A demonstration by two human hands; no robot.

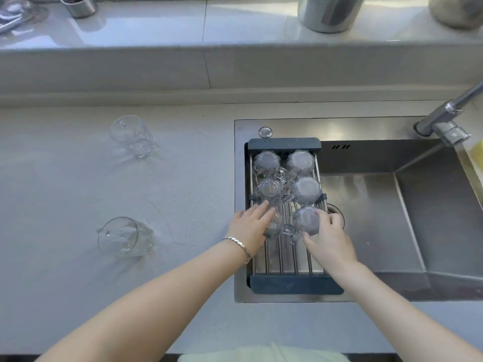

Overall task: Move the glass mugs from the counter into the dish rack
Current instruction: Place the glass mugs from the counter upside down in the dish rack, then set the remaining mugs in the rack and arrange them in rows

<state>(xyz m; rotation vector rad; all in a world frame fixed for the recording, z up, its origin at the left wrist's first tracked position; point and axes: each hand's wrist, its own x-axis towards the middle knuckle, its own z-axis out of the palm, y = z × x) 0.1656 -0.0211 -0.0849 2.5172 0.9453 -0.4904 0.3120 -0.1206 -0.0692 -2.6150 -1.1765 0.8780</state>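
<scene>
A dish rack (295,282) with dark end bars and metal rods spans the left part of the sink. Several glass mugs stand upside down in it in two columns. My left hand (249,227) grips an upturned mug (274,226) in the rack's left column. My right hand (328,237) holds another upturned mug (305,220) beside it in the right column. Two glass mugs remain on the grey counter: one upright at the far left (132,135), one nearer me (122,237).
The steel sink basin (392,218) lies right of the rack, with a faucet (447,118) at its back right corner. Metal containers (329,13) stand on the raised ledge behind. The counter's front edge is close to my body.
</scene>
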